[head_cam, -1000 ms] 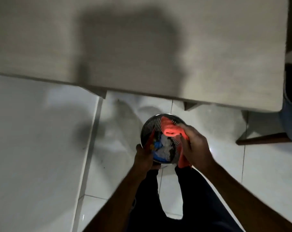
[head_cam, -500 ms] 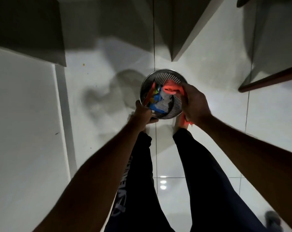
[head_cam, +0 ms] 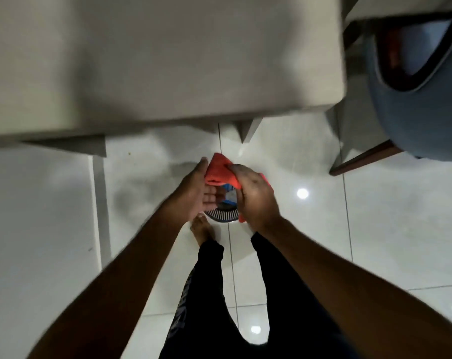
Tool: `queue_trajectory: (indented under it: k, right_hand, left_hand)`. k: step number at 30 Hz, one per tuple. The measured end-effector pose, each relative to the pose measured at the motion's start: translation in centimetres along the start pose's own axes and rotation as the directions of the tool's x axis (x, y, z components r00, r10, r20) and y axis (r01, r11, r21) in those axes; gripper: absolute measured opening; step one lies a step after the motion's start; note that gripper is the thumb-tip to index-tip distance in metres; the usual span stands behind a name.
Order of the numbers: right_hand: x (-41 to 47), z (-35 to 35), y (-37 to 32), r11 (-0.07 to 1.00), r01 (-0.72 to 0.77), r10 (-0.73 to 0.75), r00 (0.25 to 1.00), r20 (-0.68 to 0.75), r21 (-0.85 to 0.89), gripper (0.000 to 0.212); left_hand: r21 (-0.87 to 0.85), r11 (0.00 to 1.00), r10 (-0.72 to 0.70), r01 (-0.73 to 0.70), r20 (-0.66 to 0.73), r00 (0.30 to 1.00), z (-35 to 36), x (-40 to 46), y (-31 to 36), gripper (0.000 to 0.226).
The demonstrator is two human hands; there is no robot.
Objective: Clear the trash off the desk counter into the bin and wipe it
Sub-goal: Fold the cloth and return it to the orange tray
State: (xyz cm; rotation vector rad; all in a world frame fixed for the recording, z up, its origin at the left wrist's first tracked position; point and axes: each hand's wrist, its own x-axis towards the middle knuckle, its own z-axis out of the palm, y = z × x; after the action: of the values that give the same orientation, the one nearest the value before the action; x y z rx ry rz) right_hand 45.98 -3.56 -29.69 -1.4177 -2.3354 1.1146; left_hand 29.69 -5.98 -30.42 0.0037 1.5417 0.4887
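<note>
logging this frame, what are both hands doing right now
Left hand: open, palm up, fingertips touching the orange cloth.
Right hand: closed on the orange cloth, above the bin.

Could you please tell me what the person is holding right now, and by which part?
An orange cloth, held above the bin: the right hand grips its right side, and the open left hand touches its left edge.

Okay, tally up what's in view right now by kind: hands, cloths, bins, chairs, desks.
Hands: 2, left hand and right hand
Orange-red cloths: 1
Perforated metal bins: 1, mostly hidden
Blue upholstered chairs: 1
Pale wood-grain desk counters: 1
Total: 6
</note>
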Motion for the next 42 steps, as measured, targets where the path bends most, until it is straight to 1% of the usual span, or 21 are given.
queue_trajectory:
  k: [2, 4, 5, 7, 9, 11, 13, 15, 18, 21, 23, 24, 27, 28, 29, 30, 32, 34, 37, 39, 42]
  right_hand:
    - [-0.8, -3.1, -4.2, 1.0, 0.019, -0.018, 0.997, -0.075, 0.018, 0.052]
    - [-2.0, -6.3, -8.2, 0.998, 0.039, -0.033, 0.995, -0.098, 0.055, 0.064]
    - [-2.7, -7.8, -9.8, 0.996, 0.04, -0.031, 0.993, -0.111, 0.075, 0.066]
    - [-4.1, -10.4, -12.1, 0.993, 0.029, -0.018, 0.996, -0.089, 0.117, 0.074]
    - [-5.4, -13.3, -13.5, 0.976, 0.068, -0.052, 0.995, -0.084, 0.208, 0.102]
    - [-5.9, -16.3, -14.9, 0.898, 0.06, -0.039, 0.998, -0.055, 0.436, 0.125]
    - [-6.1, -18.6, -15.7, 0.792, 0.02, -0.012, 1.0, -0.017, 0.611, 0.13]
    - [-6.3, -21.1, -16.3, 0.694, -0.05, 0.068, 0.998, 0.003, 0.719, 0.129]
    - [-5.7, -24.6, -16.2, 0.621, -0.052, 0.095, 0.995, -0.009, 0.782, 0.12]
    - [-4.7, -28.1, -15.0, 0.486, -0.008, 0.078, 0.996, -0.035, 0.874, 0.079]
    - [-3.5, -30.0, -14.2, 0.351, 0.07, 0.103, 0.988, -0.113, 0.934, 0.053]
    - [-2.8, -31.0, -13.6, 0.264, 0.115, 0.145, 0.977, -0.158, 0.958, 0.046]
    - [0.3, -34.6, -11.4, -0.013, 0.247, 0.327, 0.917, -0.23, 0.969, 0.043]
    - [1.5, -36.1, -10.5, -0.034, 0.279, 0.398, 0.885, -0.243, 0.96, 0.041]
    - [2.8, -37.7, -9.6, -0.009, 0.29, 0.464, 0.849, -0.253, 0.957, 0.041]
    - [4.2, -39.1, -8.6, 0.06, 0.267, 0.528, 0.809, -0.257, 0.962, 0.044]
    - [6.9, -41.1, -6.6, 0.246, 0.162, 0.624, 0.728, -0.284, 0.956, 0.048]
    - [10.0, -43.1, -4.3, 0.397, 0.096, 0.646, 0.677, -0.352, 0.913, 0.051]
    - [14.7, -45.4, -2.1, 0.561, 0.032, 0.591, 0.685, -0.427, 0.827, 0.059]
    - [18.0, -46.3, -1.1, 0.69, -0.081, 0.547, 0.71, -0.444, 0.72, 0.05]
    - [21.5, -46.6, 0.0, 0.761, -0.252, 0.561, 0.717, -0.413, 0.597, 0.033]
  left_hand:
    - [0.148, 0.958, 0.238, -0.244, 0.057, 0.97, 0.4, -6.2, 3.8, 0.066]
    - [0.326, 0.819, 0.451, -0.472, 0.143, 0.881, 1.1, -12.6, 6.9, 0.037]
    - [0.397, 0.744, 0.511, -0.538, 0.182, 0.84, 1.4, -15.5, 8.4, 0.027]
    - [0.553, 0.599, 0.543, -0.579, 0.252, 0.801, 1.8, -20.4, 10.7, 0.018]
    - [0.656, 0.448, 0.517, -0.607, 0.364, 0.775, 2.4, -25.3, 12.9, 0.023]
    - [0.7, 0.302, 0.467, -0.647, 0.483, 0.741, 3.1, -29.3, 14.8, 0.023]
    - [0.692, 0.213, 0.41, -0.69, 0.578, 0.706, 3.7, -32.5, 16.9, 0.019]
    - [0.649, 0.193, 0.343, -0.736, 0.658, 0.67, 4.4, -35.4, 19.5, 0.017]
    - [0.569, 0.17, 0.291, -0.805, 0.751, 0.593, 5.7, -38.7, 23.9, 0.018]
    - [0.529, 0.188, 0.283, -0.828, 0.778, 0.561, 8.0, -40.6, 28.6, 0.02]
    - [0.513, 0.201, 0.343, -0.834, 0.761, 0.551, 9.6, -40.7, 31.5, 0.021]
    - [0.506, 0.196, 0.387, -0.84, 0.747, 0.54, 10.7, -40.5, 33.2, 0.024]
    - [0.532, 0.113, 0.551, -0.839, 0.669, 0.498, 14.9, -38.2, 37.8, 0.024]
    - [0.567, 0.062, 0.601, -0.822, 0.636, 0.484, 16.6, -36.9, 39.4, 0.022]
    - [0.61, 0.008, 0.643, -0.793, 0.604, 0.471, 18.2, -35.4, 40.9, 0.019]
    - [0.652, -0.044, 0.676, -0.757, 0.577, 0.458, 19.9, -33.9, 42.3, 0.018]
    - [0.724, -0.148, 0.733, -0.673, 0.537, 0.417, 22.8, -30.6, 44.8, 0.019]
    - [0.782, -0.185, 0.786, -0.595, 0.481, 0.388, 25.7, -27.2, 47.5, 0.021]
    - [0.838, -0.195, 0.825, -0.51, 0.422, 0.377, 28.7, -22.7, 50.6, 0.027]
    - [0.855, -0.17, 0.841, -0.491, 0.385, 0.379, 30.3, -20.1, 51.6, 0.027]
    - [0.872, -0.104, 0.856, -0.478, 0.324, 0.404, 31.8, -17.4, 52.1, 0.03]
